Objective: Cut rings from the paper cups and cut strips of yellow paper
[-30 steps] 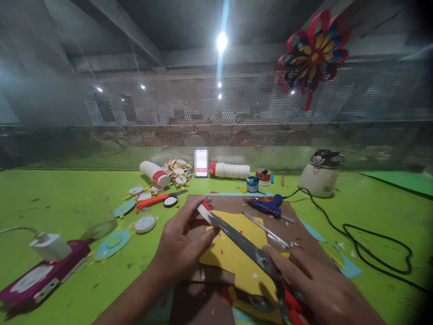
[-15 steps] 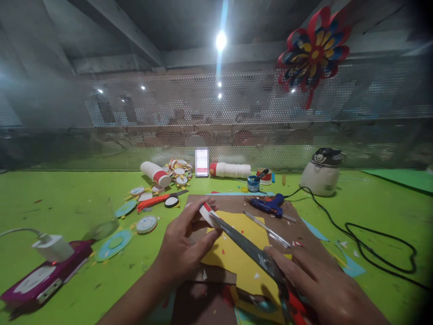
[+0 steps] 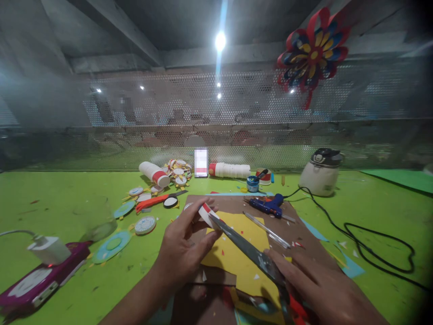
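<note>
My left hand (image 3: pixel 182 253) pinches a small red-and-white paper piece (image 3: pixel 205 211) between thumb and fingers. My right hand (image 3: pixel 318 289) grips the red handles of long scissors (image 3: pixel 246 249). The blade tips meet the paper piece. Both hands hover over a yellow sheet (image 3: pixel 237 257) lying on a brown cardboard (image 3: pixel 297 234) in the lower middle of the green table.
A blue glue gun (image 3: pixel 269 205) with a black cord (image 3: pixel 372 246) and a clear glue stick (image 3: pixel 267 230) lie on the cardboard. Paper discs, orange scissors (image 3: pixel 152 201) and white tubes lie at the back left. A pink phone with a charger (image 3: pixel 37 271) is at the left edge; a white pot (image 3: pixel 321 174) stands at the right.
The paper piece and scissor tips have risen and shifted slightly right. My hands otherwise hold the same pose.
</note>
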Motion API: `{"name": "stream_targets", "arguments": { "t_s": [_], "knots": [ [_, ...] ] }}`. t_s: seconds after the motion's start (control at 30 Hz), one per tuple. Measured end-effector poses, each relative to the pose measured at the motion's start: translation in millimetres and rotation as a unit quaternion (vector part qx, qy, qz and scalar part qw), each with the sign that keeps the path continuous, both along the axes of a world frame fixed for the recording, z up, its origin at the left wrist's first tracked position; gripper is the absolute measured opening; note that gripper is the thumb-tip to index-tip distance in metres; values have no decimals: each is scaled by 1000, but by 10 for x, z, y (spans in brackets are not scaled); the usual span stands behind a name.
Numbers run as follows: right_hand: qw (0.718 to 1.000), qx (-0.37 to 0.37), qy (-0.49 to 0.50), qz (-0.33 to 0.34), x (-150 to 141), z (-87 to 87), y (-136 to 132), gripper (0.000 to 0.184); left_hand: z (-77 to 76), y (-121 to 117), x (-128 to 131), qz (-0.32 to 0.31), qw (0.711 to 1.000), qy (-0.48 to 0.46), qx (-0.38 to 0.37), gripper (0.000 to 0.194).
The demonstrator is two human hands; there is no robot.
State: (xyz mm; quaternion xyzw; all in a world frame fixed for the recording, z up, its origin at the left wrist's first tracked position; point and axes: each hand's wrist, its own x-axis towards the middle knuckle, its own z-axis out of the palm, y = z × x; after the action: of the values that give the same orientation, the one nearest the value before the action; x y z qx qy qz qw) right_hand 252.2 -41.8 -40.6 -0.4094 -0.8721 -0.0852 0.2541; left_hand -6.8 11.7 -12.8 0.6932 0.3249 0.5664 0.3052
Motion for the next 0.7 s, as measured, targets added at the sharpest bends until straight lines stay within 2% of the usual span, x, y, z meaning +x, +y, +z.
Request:
{"name": "stream_targets", "arguments": {
  "t_s": [0.17,0.27,0.7],
  "knots": [
    [1000,-4,-3,3,-5,43,-10,48,-20,17,-14,5,1000,6,-1,50],
    [1000,18,-13,-2,-4,62,-8,46,-15,28,-26,8,1000,18,11,50],
    [998,49,-45,-9,-5,93,-1,44,65,-8,-13,22,998,44,36,53]
  ]
}}
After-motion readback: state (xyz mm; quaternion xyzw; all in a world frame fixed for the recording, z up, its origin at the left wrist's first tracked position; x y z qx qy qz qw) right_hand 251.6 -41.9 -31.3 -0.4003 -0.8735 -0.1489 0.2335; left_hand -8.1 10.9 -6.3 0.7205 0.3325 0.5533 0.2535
